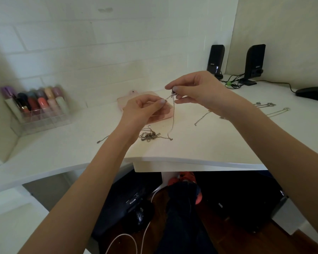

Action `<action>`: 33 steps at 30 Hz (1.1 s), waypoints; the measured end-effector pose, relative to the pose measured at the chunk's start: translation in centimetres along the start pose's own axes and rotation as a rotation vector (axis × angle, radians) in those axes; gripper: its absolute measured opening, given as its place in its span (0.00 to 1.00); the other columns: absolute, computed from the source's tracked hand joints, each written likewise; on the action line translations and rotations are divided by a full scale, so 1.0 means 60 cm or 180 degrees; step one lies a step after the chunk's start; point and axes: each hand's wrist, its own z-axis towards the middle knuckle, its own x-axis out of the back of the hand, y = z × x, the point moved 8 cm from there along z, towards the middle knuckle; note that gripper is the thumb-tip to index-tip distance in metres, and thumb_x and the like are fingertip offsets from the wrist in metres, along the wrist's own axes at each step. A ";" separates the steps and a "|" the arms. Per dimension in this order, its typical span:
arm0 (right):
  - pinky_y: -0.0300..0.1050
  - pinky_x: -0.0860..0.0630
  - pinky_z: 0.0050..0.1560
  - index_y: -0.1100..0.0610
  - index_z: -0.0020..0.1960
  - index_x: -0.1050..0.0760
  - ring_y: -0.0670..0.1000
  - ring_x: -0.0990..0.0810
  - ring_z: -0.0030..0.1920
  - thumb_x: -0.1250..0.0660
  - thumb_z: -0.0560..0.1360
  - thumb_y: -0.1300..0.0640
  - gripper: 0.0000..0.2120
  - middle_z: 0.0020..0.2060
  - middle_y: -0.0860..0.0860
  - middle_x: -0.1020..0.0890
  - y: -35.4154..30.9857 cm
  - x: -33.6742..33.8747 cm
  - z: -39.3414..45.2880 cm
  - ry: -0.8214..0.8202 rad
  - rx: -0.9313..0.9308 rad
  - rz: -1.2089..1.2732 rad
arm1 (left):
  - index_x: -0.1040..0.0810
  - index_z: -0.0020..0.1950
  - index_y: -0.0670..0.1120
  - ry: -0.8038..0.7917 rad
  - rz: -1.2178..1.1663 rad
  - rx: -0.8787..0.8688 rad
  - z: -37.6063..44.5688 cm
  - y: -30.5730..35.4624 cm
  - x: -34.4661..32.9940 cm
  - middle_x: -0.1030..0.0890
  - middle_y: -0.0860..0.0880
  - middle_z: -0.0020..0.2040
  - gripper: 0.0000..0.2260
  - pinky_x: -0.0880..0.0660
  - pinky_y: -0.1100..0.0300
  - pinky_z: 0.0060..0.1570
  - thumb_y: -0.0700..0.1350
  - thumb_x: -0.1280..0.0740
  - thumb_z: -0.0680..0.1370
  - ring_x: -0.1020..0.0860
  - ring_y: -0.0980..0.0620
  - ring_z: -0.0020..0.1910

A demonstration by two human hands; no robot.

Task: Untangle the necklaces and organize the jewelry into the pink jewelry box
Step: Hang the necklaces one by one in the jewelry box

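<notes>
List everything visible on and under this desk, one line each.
held chain: one, silver, hanging from both hands down to the desk
tangled chains: one clump, silver, desk front centre
loose chains: several, silver, laid out on the desk to the right
pink jewelry box: one, pink, closed, behind the hands
organizer: one, clear, holding coloured tubes, far left
speakers: two, black, back right
mouse: one, black, far right
desk: one, white
cables: white, on the floor below
left hand: pinching the chain
right hand: pinching the chain's upper end
</notes>
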 end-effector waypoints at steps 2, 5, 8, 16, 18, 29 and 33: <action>0.39 0.19 0.48 0.61 0.53 0.19 0.45 0.23 0.36 0.35 0.76 0.67 0.08 0.39 0.55 0.21 0.001 0.000 -0.001 -0.0006 0.0000 -0.0005 | 0.22 0.44 0.44 -0.0017 0.0015 0.0091 0.001 -0.007 0.002 0.14 0.47 0.41 0.04 0.20 0.59 0.43 0.41 0.35 0.78 0.16 0.49 0.44; 0.41 0.19 0.49 0.61 0.52 0.19 0.45 0.23 0.36 0.35 0.76 0.67 0.08 0.40 0.55 0.21 -0.001 0.016 -0.001 0.0264 0.0038 0.0173 | 0.27 0.47 0.43 0.0179 -0.0195 0.0349 0.003 -0.029 0.013 0.15 0.46 0.44 0.05 0.20 0.59 0.47 0.41 0.40 0.81 0.16 0.50 0.47; 0.40 0.19 0.48 0.62 0.53 0.20 0.45 0.24 0.36 0.37 0.77 0.67 0.09 0.40 0.54 0.21 -0.002 0.041 -0.002 0.0611 0.0065 0.0446 | 0.31 0.45 0.44 0.0485 -0.0486 0.0630 -0.003 -0.057 0.031 0.15 0.44 0.45 0.08 0.20 0.58 0.49 0.39 0.45 0.83 0.16 0.49 0.47; 0.42 0.20 0.50 0.65 0.55 0.22 0.45 0.23 0.36 0.38 0.78 0.68 0.10 0.37 0.54 0.22 0.001 0.077 -0.007 0.1091 0.0098 0.0876 | 0.33 0.51 0.41 0.1006 -0.0355 0.0934 -0.010 -0.093 0.072 0.15 0.43 0.39 0.06 0.18 0.54 0.44 0.39 0.49 0.83 0.15 0.47 0.40; 0.42 0.20 0.49 0.64 0.55 0.21 0.45 0.23 0.37 0.38 0.78 0.67 0.09 0.38 0.54 0.22 0.003 0.076 -0.007 0.1073 0.0077 0.0897 | 0.33 0.48 0.42 0.1087 -0.0216 0.0944 -0.011 -0.094 0.078 0.15 0.44 0.38 0.07 0.18 0.55 0.42 0.40 0.48 0.83 0.15 0.48 0.38; 0.42 0.20 0.47 0.63 0.56 0.21 0.46 0.24 0.41 0.38 0.78 0.66 0.10 0.40 0.54 0.23 0.002 0.084 -0.011 0.1125 0.0073 0.0950 | 0.31 0.55 0.37 0.2001 0.0289 0.1044 -0.027 -0.105 0.153 0.19 0.39 0.43 0.10 0.21 0.61 0.26 0.44 0.45 0.83 0.19 0.49 0.33; 0.43 0.20 0.48 0.63 0.55 0.21 0.46 0.24 0.40 0.39 0.78 0.66 0.10 0.39 0.54 0.23 -0.001 0.084 -0.009 0.1141 0.0132 0.0960 | 0.32 0.56 0.39 0.2146 0.0349 0.1096 -0.026 -0.109 0.164 0.20 0.38 0.44 0.09 0.22 0.60 0.25 0.43 0.48 0.83 0.19 0.48 0.33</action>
